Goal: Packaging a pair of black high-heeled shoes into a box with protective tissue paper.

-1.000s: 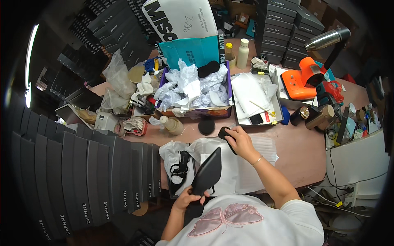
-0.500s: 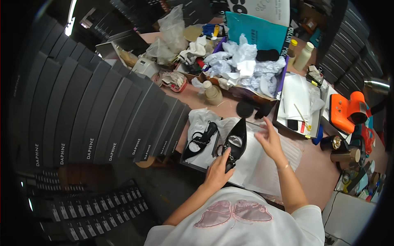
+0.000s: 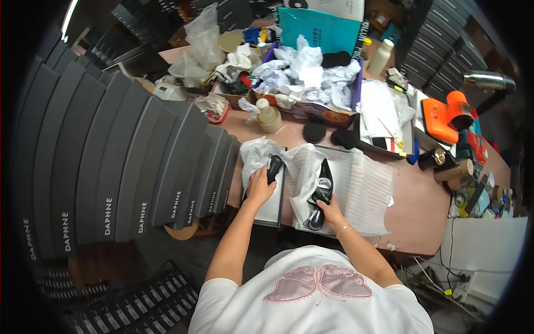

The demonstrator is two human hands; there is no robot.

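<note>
Here, left hand [image 3: 259,188] on tissue [image 3: 253,153] (white), right hand [image 3: 332,214] gripping black shoe [image 3: 321,189]

Work table [image 3: 428,209], pinkish-brown top, heavily cluttered.
- Near edge, left: open shoe box [image 3: 272,203] lined with white tissue.
- Near edge, centre: second open box [image 3: 356,192], white tissue spread over it, one black pointed shoe [image 3: 321,192] inside.
- Middle: small tan bottle [image 3: 268,116]; round black disc [image 3: 314,132], just beside a black block, perhaps a brush.
- Back: purple-edged tray [image 3: 356,89] heaped with crumpled white paper; teal carton [image 3: 320,30] standing behind it; pale bottle [image 3: 381,57].
- Right: shallow white tray [image 3: 384,111] of papers; orange tool [image 3: 448,114]; dark jars [image 3: 445,164]; small items at far right, too blurred to name.
- Back left: clear plastic bags [image 3: 203,42].
</note>
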